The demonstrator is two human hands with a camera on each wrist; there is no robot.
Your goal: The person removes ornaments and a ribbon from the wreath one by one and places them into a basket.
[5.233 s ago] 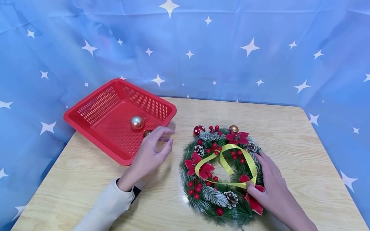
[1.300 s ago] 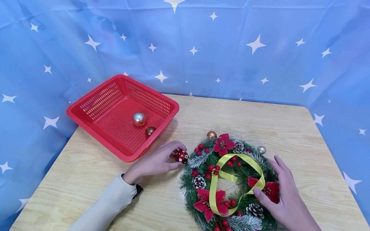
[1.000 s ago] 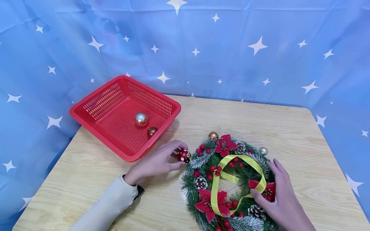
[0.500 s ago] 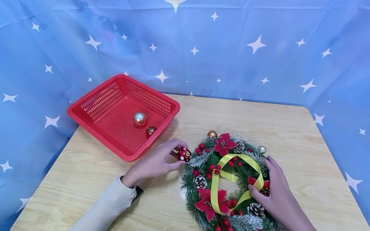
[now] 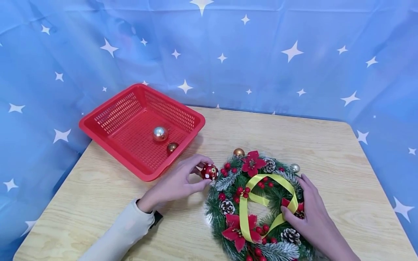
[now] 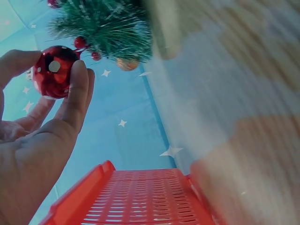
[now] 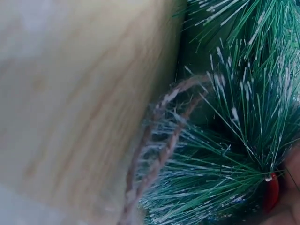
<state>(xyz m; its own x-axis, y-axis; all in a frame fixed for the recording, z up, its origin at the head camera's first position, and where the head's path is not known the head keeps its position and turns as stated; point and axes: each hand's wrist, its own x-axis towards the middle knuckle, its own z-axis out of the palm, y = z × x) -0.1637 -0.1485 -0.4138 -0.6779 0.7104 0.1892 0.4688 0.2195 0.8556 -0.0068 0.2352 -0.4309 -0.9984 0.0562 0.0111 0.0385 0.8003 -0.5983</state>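
A green wreath (image 5: 225, 184) with red poinsettias, berries, pine cones and frosted sprigs lies on the table, partly cut off below. My left hand (image 5: 176, 185) pinches a red bauble (image 5: 209, 172) with white dots between thumb and fingertips at the wreath's upper left edge. In the left wrist view the same bauble (image 6: 54, 72) sits close to the needles; whether it is fastened there I cannot tell. My right hand (image 5: 313, 214) grips the wreath's right side, thumb on top near a yellow ribbon (image 5: 243, 217). The right wrist view has a twine loop (image 7: 164, 150) beside the needles.
Up and left stands a red plastic basket (image 5: 114, 156) with a shiny silvery-orange bauble (image 5: 160, 133) and a brown-gold one (image 5: 172, 148) inside. A gold bauble (image 5: 238, 152) and a silver bauble (image 5: 295, 168) sit along the wreath's far rim. Behind the table hangs a blue star-patterned cloth (image 5: 261, 69).
Since the earliest frame the wreath has turned counter-clockwise, and my left hand has gone from empty to pinching the dotted bauble. Lately that bauble has shifted slightly right and been turned.
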